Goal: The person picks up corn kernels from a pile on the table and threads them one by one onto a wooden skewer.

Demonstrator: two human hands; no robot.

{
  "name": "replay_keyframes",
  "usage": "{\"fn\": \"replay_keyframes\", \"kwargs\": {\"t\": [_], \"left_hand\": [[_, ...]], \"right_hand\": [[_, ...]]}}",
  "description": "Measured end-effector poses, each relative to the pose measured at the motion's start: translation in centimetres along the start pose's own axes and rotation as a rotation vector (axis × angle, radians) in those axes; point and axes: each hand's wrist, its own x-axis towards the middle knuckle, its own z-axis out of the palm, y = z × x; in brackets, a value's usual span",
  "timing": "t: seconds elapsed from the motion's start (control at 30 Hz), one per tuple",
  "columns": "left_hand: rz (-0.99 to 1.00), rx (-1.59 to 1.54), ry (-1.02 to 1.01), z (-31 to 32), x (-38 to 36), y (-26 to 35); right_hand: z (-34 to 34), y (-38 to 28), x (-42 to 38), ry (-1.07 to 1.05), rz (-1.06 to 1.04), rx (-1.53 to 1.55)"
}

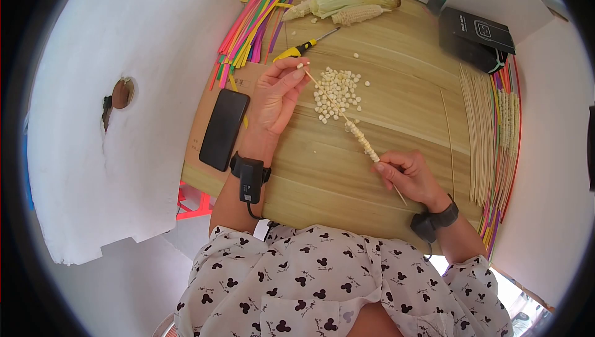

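My right hand [406,176] pinches a thin wooden skewer [327,100] just below a row of corn kernels [362,139] threaded along it. The skewer slants up and left across the table, its lower end sticking out beneath my fingers. At its upper tip, my left hand [280,92] is closed with thumb and fingers on a pale corn kernel [300,66]. Beneath the bare upper stretch of the skewer lies a loose pile of corn kernels [339,89], with a few scattered around it.
Corn cobs with husks [356,2] lie at the back, near a yellow-handled screwdriver [304,48]. Colourful strips [254,21] are bunched at the back left, above a black phone [224,129]. Bare skewers [477,132] and filled skewers [509,123] line the right edge, below a black box [474,39].
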Motion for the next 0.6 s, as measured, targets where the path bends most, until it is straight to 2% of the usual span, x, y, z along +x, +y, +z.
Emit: {"fn": "replay_keyframes", "kwargs": {"t": [0.6], "left_hand": [[0.035,0.126,0.032,0.68,-0.19,0.03]], "right_hand": [[0.03,-0.1,0.05,0.006,0.012,-0.002]]}}
